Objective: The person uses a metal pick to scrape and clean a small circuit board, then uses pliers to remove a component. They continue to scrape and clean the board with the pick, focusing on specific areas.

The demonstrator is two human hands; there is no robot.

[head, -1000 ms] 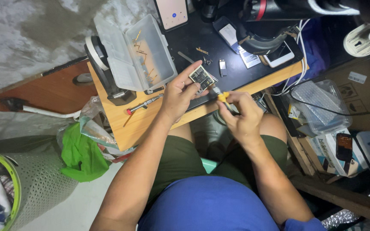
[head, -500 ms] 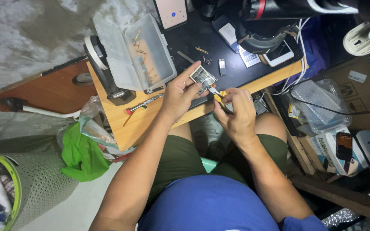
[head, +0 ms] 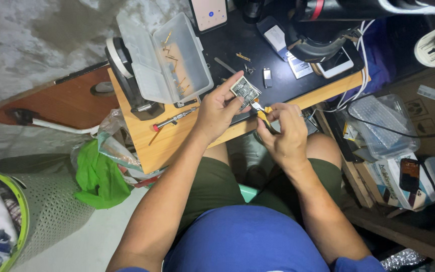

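Note:
My left hand pinches a small grey circuit board by its edge, just above the front edge of the wooden desk. My right hand grips a yellow-handled pair of tweezers, whose metal tip touches the lower right corner of the board. Both hands hover over my lap, close together.
A clear parts box lies open at the desk's left, with a red-tipped screwdriver beside it. A dark work mat carries small metal parts, and a phone stands at the back. A microscope base, cables and boxes crowd the right.
My right hand has shifted left and slightly down, bringing the tweezers' tip closer under the board. The left hand keeps the board nearly still.

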